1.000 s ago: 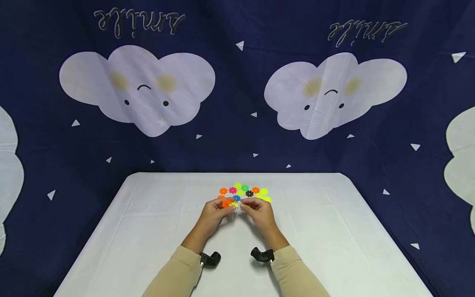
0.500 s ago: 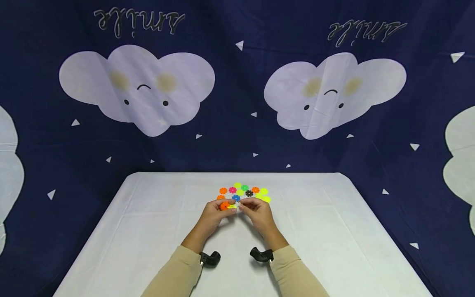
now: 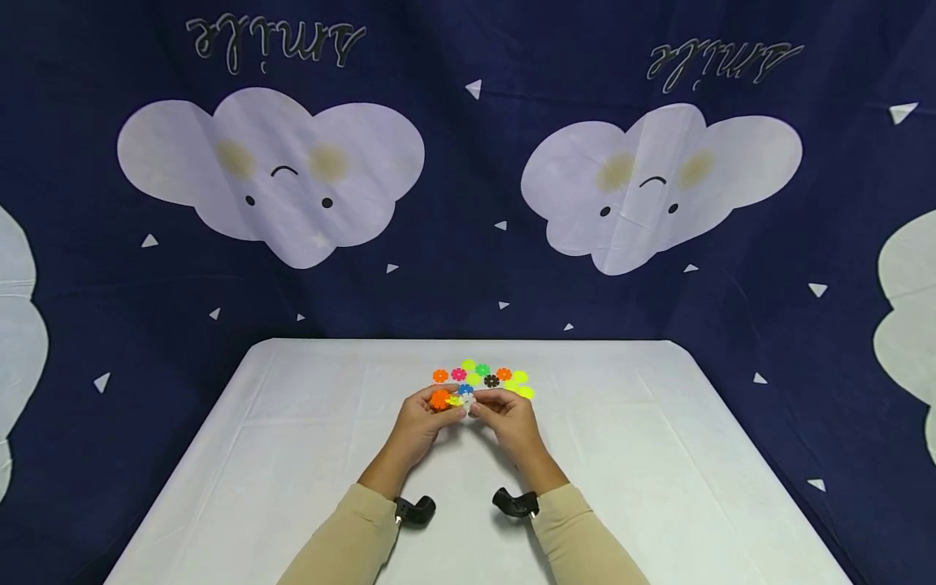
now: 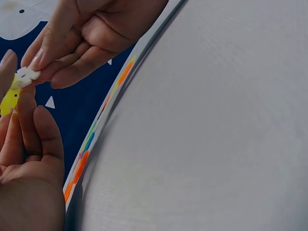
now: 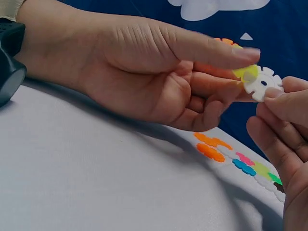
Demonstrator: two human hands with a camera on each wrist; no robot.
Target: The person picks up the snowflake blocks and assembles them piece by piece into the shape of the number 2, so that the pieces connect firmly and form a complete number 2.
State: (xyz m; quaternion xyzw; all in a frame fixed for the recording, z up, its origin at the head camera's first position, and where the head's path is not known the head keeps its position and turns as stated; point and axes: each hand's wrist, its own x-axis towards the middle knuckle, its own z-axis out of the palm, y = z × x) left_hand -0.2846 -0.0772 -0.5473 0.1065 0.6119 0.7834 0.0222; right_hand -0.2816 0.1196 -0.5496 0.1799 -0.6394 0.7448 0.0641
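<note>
Small snowflake discs with notched rims are held between the two hands above the table. My left hand (image 3: pixel 422 421) grips a yellow disc (image 5: pixel 246 72) between thumb and fingers; an orange disc (image 3: pixel 439 399) shows beside it, within that hand. My right hand (image 3: pixel 512 418) pinches a white disc (image 5: pixel 262 83) at its edge, thumb in front. In the right wrist view the white disc meets the yellow one at the rim; whether their slots are fully interlocked I cannot tell. Fingertips hide part of each disc.
Behind the hands, loose discs lie on the white table (image 3: pixel 292 463): a blue one (image 3: pixel 465 390), a black one (image 3: pixel 491 380), a pink one (image 3: pixel 458 374), a green one (image 3: pixel 483 370) and several orange and yellow ones. A dark blue cloud-printed curtain (image 3: pixel 468 179) hangs beyond.
The right hand has come slightly closer to the left, and the white disc now shows plainly between them. The orange and yellow discs have tilted and shifted a little left.
</note>
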